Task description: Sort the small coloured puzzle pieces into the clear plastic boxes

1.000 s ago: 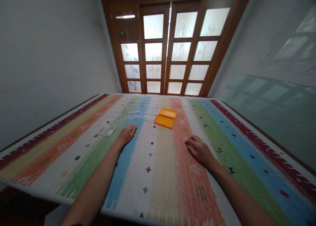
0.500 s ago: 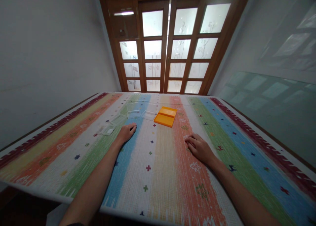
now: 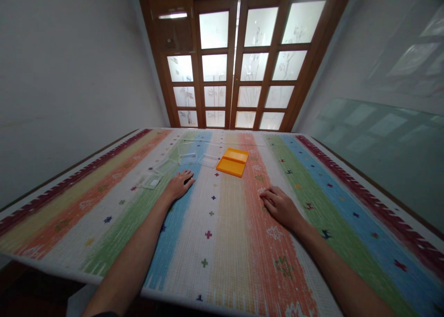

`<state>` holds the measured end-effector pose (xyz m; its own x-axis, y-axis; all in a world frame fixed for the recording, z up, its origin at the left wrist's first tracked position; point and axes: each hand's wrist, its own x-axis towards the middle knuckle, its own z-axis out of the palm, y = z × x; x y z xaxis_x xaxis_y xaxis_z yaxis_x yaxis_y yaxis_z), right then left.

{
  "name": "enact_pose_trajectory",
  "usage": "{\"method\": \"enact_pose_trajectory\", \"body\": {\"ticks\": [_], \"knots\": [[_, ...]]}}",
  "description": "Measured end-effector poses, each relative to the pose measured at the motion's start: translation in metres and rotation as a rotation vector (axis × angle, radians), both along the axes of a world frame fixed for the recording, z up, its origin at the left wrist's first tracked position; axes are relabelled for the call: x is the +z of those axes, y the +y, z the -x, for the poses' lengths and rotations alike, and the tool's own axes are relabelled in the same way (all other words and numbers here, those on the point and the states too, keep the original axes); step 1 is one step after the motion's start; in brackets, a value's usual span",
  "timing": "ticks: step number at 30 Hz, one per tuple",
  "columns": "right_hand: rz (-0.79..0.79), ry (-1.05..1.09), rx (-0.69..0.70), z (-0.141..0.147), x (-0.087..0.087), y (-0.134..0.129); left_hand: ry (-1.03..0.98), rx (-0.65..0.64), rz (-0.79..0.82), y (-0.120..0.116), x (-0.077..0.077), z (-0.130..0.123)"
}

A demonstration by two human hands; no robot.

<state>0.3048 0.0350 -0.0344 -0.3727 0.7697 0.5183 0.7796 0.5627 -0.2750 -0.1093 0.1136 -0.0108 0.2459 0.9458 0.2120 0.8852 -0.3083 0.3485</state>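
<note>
My left hand lies palm down on the blue stripe of the cloth. Its fingers are spread, and nothing is in them. Just beyond its fingertips are clear plastic boxes: an open clear box and a small clear box on the left. My right hand rests on the orange stripe, its fingers curled loosely together with no object showing in them. An orange case lies open and flat on the cloth between and beyond both hands, touched by neither.
A striped tablecloth covers the wide table. Plain walls stand close on both sides, with a glass panel leaning at the right. Wooden doors with frosted panes close off the far end.
The fingers of my left hand have opened from a loose curl and spread on the cloth. My right hand and the boxes stay where they were.
</note>
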Motion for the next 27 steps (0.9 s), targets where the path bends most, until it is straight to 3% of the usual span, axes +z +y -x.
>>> {"method": "enact_pose_trajectory", "body": {"ticks": [17, 27], "knots": [[0.004, -0.004, -0.004, -0.0001, 0.0025, -0.0009, -0.009, -0.046, 0.038, 0.0026, 0.0029, 0.0002], [0.013, 0.012, 0.004, 0.0007, 0.0045, -0.0013, -0.061, 0.008, 0.014, 0.0024, 0.0022, 0.0006]]}}
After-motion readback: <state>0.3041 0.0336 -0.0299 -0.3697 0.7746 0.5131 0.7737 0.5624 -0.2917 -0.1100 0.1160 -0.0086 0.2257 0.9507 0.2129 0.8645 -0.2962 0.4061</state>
